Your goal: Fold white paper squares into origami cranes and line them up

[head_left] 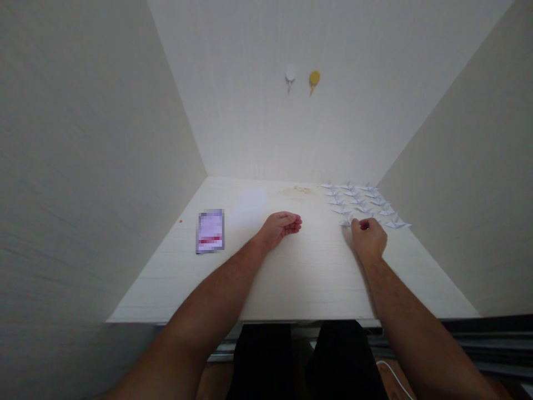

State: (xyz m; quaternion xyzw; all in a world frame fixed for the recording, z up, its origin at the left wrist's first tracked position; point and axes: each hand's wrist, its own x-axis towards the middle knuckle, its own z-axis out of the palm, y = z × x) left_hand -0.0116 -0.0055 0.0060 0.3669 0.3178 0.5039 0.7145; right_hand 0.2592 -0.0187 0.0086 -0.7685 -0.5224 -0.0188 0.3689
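Note:
Rows of white folded paper cranes (pixel 361 204) stand at the right rear of the white table (pixel 303 278). My right hand (pixel 369 238) is at the front row, its thumb and forefinger pinched on a paper crane (pixel 345 223). The hand covers part of that crane and of the row behind it. My left hand (pixel 282 229) rests at the middle of the table with its side down and fingers loosely curved. Nothing shows in it, and it lies apart from the cranes.
A blurred-out purple rectangular item (pixel 210 231) lies on the left of the table. Walls close in the left, back and right sides. A white hook (pixel 290 74) and a yellow hook (pixel 314 78) are on the back wall. A white cable (pixel 393 378) runs below the table.

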